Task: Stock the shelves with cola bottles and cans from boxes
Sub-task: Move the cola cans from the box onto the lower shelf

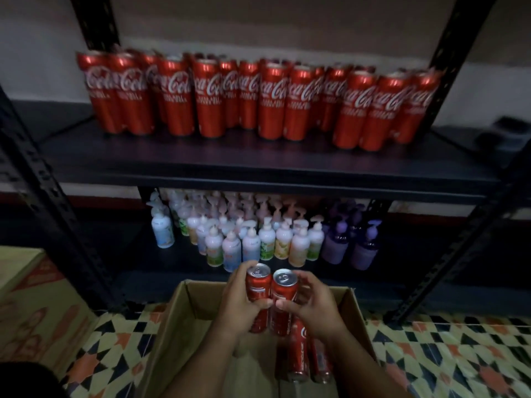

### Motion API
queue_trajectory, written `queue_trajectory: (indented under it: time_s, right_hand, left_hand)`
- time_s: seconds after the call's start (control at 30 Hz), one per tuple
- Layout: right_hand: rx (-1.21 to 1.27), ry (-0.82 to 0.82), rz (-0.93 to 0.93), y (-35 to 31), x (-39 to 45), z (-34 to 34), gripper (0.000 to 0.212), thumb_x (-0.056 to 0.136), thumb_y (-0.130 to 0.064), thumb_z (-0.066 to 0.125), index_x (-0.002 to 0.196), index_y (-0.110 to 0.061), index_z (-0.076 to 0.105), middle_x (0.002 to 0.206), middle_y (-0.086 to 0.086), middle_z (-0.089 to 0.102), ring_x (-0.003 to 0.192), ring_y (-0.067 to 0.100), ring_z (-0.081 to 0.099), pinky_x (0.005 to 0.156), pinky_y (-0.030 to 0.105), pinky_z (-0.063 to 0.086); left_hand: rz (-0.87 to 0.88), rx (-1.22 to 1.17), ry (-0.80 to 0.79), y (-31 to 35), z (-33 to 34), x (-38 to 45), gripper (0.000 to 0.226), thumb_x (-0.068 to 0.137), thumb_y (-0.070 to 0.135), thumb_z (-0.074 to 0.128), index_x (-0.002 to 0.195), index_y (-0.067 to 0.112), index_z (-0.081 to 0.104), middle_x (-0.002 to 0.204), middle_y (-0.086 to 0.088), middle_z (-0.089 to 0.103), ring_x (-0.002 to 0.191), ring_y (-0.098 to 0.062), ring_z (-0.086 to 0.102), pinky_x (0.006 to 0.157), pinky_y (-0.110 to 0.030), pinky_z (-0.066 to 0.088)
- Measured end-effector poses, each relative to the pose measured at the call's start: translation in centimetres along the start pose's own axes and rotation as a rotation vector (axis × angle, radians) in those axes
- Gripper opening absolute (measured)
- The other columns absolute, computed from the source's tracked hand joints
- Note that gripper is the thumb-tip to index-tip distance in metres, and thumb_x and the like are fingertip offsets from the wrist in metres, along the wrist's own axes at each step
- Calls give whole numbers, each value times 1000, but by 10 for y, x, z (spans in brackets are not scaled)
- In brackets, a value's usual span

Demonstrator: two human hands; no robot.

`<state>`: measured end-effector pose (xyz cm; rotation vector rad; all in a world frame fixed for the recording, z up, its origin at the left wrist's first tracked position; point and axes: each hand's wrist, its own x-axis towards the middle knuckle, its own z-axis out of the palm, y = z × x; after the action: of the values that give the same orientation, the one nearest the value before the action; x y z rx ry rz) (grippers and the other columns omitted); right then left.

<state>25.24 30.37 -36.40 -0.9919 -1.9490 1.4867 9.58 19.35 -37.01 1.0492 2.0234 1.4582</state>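
Observation:
My left hand [240, 304] grips one tall red cola can [257, 285], and my right hand [311, 304] grips another red cola can [283, 294]. Both cans stand upright, side by side and touching, above an open cardboard box [184, 326] on the floor. Inside the box, a few more red cans [298, 354] lie on their sides beneath my right wrist. Above, the black shelf [258, 165] carries several red cola cans [273, 101] in rows across its width.
The lower shelf holds several pastel pump bottles [250, 242] and purple pump bottles [347, 245]. Black slotted uprights [48, 196] frame the rack on both sides. Another printed carton [31, 305] sits at the left on the patterned tile floor [448, 354].

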Motion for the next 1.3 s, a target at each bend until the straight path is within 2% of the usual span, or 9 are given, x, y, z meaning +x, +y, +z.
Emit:
queue_trajectory:
  time_s: [0.17, 0.43, 0.57, 0.7, 0.83, 1.0, 1.13, 1.23, 1.3]
  right_hand:
    - [3, 60, -159, -63, -6, -30, 65, 76, -10, 88, 134, -20, 59, 125, -2, 71, 115, 12, 68, 101, 39, 55]
    - [0, 120, -416, -160, 3, -70, 66, 88, -5, 76, 146, -17, 49, 137, -1, 64, 124, 13, 63, 100, 29, 52]
    - [31, 126, -490, -202, 7, -86, 67, 90, -8, 74, 150, -19, 45, 140, -5, 61, 127, 8, 59, 103, 29, 51]
    - [19, 148, -574, -236, 20, -101, 69, 91, -6, 72, 153, -13, 40, 143, -1, 58, 129, 8, 57, 106, 26, 49]
    - [36, 158, -599, -261, 39, -111, 68, 93, -2, 68, 153, -13, 39, 145, 1, 56, 131, 9, 57, 107, 26, 48]
    - [42, 149, -578, -272, 59, -118, 70, 95, -4, 67, 155, -19, 36, 145, -5, 54, 127, 2, 55, 95, 13, 49]
    - [51, 163, -542, -270, 72, -122, 71, 95, -8, 68, 156, -24, 36, 147, -5, 54, 131, 7, 54, 108, 30, 48]
    - [38, 155, -520, -270, 81, -124, 68, 97, -9, 65, 156, -23, 34, 130, -22, 55, 108, -16, 56, 89, 8, 49]
    - [41, 153, -506, -269, 88, -126, 68, 98, -10, 63, 157, -24, 32, 121, -31, 51, 99, -24, 54, 89, 8, 48]
  left_hand:
    - [141, -22, 2, 65, -16, 11, 79, 70, 14, 92, 126, 47, 49, 121, 19, 61, 109, 9, 60, 88, -13, 49]
    - [350, -29, 107, 167, -45, 37, 88, 66, 29, 96, 139, 38, 49, 132, 16, 58, 120, -3, 58, 104, -34, 51]
    - [438, -24, 152, 213, -57, 50, 89, 64, 26, 98, 140, 32, 51, 130, 12, 60, 118, -1, 59, 101, -21, 48]
    - [510, 16, 187, 252, -67, 67, 92, 62, 33, 98, 141, 31, 50, 133, 11, 59, 123, -7, 57, 105, -27, 47]
    - [570, 10, 211, 282, -70, 86, 85, 62, 27, 99, 133, 34, 52, 120, 19, 60, 117, -4, 59, 102, -26, 48]
    - [578, 35, 251, 291, -63, 110, 89, 61, 28, 99, 137, 26, 53, 129, 9, 60, 121, -11, 58, 106, -35, 49]
    - [573, 45, 254, 287, -55, 121, 89, 62, 29, 98, 138, 25, 52, 132, 7, 59, 123, -12, 57, 108, -38, 49]
    - [571, 53, 253, 284, -50, 132, 91, 63, 31, 98, 141, 25, 51, 136, 6, 58, 126, -13, 56, 109, -38, 48]
    - [569, 70, 252, 283, -47, 137, 93, 64, 32, 97, 143, 25, 49, 139, 5, 56, 128, -12, 52, 109, -31, 44]
